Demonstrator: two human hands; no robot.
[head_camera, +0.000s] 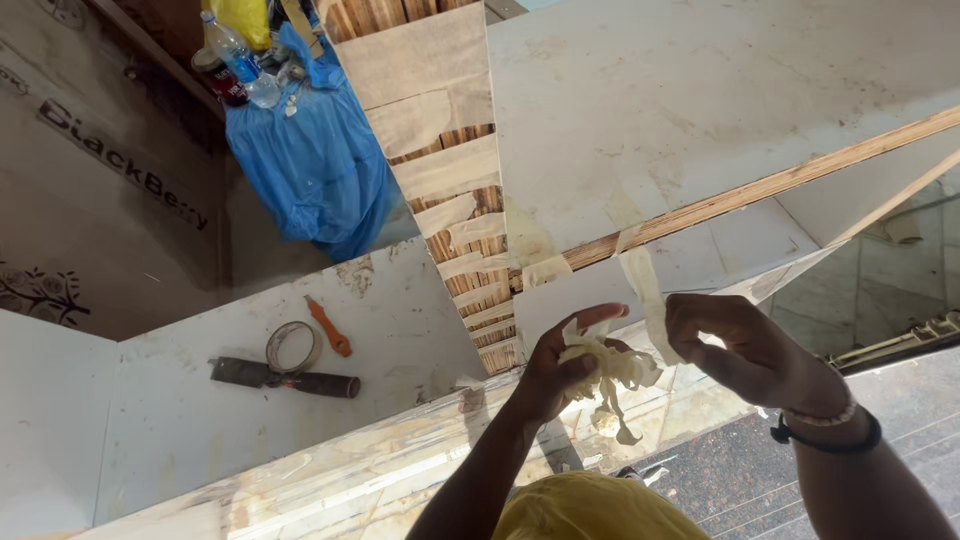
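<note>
My left hand (562, 362) grips a crumpled wad of pale masking tape (608, 372) in front of a white laminated panel (700, 110). My right hand (745, 345), with a black band on the wrist, pinches a strip of tape (645, 290) that runs up to the panel's wooden edge (760, 188). More strips of pale tape (450, 170) lie across a strip of exposed ply core.
On a white board (400, 330) to the left lie a dark-handled tool (290, 378), a roll of tape (292, 346) and an orange tool (330, 326). A blue plastic sheet (310, 160) with a clear plastic bottle (240, 58) sits behind. Dark stone floor (740, 470) lies below.
</note>
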